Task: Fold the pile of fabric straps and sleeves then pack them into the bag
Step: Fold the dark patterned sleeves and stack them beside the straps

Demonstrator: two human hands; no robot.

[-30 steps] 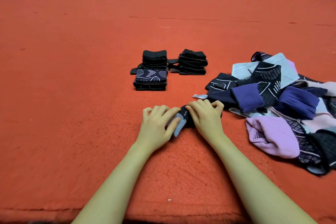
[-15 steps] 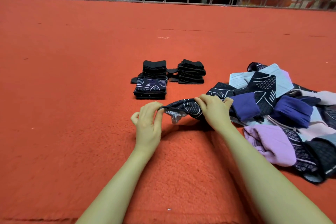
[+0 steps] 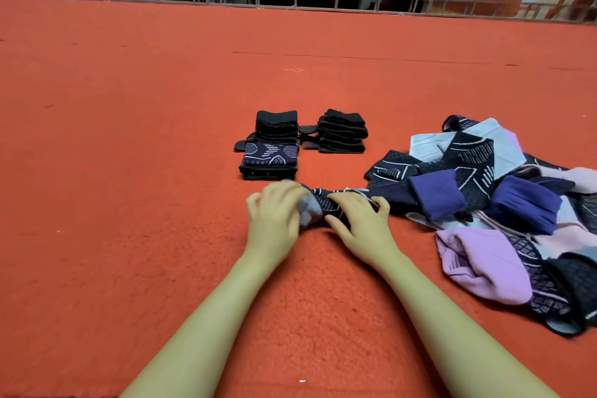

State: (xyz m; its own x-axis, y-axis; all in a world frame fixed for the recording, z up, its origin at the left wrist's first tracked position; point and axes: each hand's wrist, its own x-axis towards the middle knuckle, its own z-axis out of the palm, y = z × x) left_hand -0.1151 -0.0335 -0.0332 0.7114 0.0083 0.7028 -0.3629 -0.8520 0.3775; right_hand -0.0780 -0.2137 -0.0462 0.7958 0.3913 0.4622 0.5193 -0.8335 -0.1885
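Hands meet over 1 dark patterned sleeve (image 3: 318, 207) lying on the orange carpet (image 3: 129, 203), just in front of the nearest folded stack. The left hand (image 3: 274, 216) is blurred; its fingers curl over the sleeve's pale left end, though how tightly I cannot tell. The right hand (image 3: 358, 223) lies on the sleeve's right part with fingers spread and bent over it. Beyond them stand 2 folded stacks (image 3: 269, 149), side by side and close together. The unfolded pile (image 3: 504, 203) of purple, pink, grey and black pieces sprawls to the right, its near edge just beside the right hand.
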